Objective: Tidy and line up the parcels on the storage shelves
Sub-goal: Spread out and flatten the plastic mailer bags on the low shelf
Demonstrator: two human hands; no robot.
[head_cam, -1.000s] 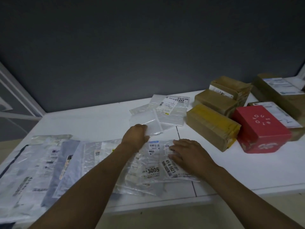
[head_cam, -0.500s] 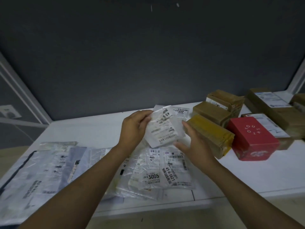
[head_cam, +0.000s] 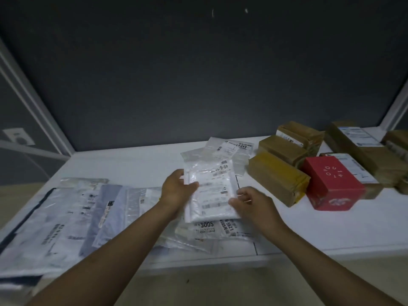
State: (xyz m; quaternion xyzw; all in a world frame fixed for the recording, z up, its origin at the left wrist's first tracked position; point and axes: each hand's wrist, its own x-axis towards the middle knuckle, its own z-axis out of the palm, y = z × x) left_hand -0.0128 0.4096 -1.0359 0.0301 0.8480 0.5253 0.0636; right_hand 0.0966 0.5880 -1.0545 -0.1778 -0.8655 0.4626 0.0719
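Far left: big flat poly mailers (head_cam: 66, 217) overlap on the white shelf (head_cam: 132, 164), slick and crinkly. The left hand (head_cam: 176, 191) grips the left edge of a small white poly mailer (head_cam: 214, 195), thumb on top. The right hand (head_cam: 254, 202) pinches its lower-right corner, fingers curled. The mailer is held just above the labelled bag pile (head_cam: 206, 227). Prob. best: keep label up, square edges w/ that pile, lay flat, since the film looks slippery. Right: a tape-wrapped cardboard box (head_cam: 276, 175) and a rigid red box (head_cam: 331, 184).

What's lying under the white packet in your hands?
Under the white packet, two labelled clear bags poke out on the shelf, labels reading 3005 and 5621. Their upper parts are covered.
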